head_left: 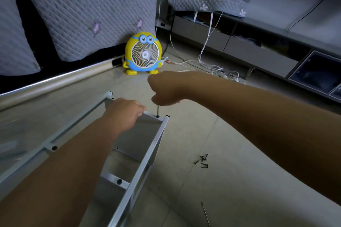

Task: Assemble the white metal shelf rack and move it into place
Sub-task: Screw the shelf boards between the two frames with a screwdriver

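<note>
Your right hand (pixel 167 88) grips a screwdriver (pixel 157 110) driving a corner screw (pixel 157 116), while your left hand (pixel 125 114) grips the rack frame (pixel 147 160); next, keep turning.

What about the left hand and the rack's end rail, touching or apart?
Touching. Head view shows the left hand gripping the end rail, fingers curled over its edge.

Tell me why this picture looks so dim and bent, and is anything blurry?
Head view: the room is dim and bluish; glare streaks along the shiny bar below the cushions; the wide lens bows the cabinet at the right edge; the right hand gripping the screwdriver is slightly smeared, while the left hand holding the rack and the fan look sharper.
</note>
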### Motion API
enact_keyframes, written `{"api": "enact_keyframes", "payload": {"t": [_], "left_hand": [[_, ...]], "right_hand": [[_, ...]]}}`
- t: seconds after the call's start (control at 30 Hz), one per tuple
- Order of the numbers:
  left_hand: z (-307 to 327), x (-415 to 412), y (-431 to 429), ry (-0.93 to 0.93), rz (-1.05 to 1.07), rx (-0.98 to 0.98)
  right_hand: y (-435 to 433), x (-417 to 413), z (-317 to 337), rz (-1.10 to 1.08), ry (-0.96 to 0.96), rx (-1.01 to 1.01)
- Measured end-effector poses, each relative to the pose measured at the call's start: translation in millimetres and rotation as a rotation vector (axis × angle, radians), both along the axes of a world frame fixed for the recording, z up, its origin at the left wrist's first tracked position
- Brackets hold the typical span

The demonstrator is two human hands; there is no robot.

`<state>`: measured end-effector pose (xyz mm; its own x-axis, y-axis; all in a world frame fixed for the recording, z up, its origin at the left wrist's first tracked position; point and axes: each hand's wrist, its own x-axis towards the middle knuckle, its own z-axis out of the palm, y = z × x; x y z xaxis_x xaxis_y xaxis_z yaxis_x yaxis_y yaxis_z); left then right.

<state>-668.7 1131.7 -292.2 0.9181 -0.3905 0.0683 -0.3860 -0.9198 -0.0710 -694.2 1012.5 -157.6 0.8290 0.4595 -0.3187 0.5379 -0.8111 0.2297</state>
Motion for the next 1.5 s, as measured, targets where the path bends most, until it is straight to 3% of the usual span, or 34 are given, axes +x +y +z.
{"api": "enact_keyframes", "payload": {"t": [0.23,0.37,0.57,0.67,0.93,1.07,1.2,1.37,1.5], "left_hand": [[-1.1,0.2,0.4,-0.026,0.0,-0.034],[-1.1,-0.8,0.6,-0.042,0.0,-0.035],[-2.1,1.6,-0.1,-0.042,0.0,-0.045],[-4.2,1.7,0.2,-0.027,-0.001,-0.07],[-4.8,0.7,1.5,-0.038,-0.02,-0.093],[-6.6,3.0,2.8,-0.036,-0.024,-0.111],[-10.2,7.4,2.7,-0.034,-0.025,-0.118],[-11.2,7.1,3.0,-0.027,-0.029,-0.127],[-10.0,3.6,3.2,-0.014,-0.038,-0.163]], "right_hand": [[-26.1,2.2,13.7,0.061,0.054,0.065],[-26.4,-5.4,3.9,0.086,-0.124,0.07],[-7.1,-6.7,-8.4,-0.289,-0.173,0.267],[5.2,-0.1,-7.7,-0.348,-0.155,0.282],[-12.0,-1.0,5.2,0.054,-0.04,-0.006],[-19.1,0.0,8.7,0.11,-0.082,0.021],[-17.9,-5.0,2.8,0.017,-0.137,0.119],[-1.4,1.5,3.2,-0.309,-0.116,0.233],[0.2,5.5,4.7,-0.345,-0.082,0.29]]}}
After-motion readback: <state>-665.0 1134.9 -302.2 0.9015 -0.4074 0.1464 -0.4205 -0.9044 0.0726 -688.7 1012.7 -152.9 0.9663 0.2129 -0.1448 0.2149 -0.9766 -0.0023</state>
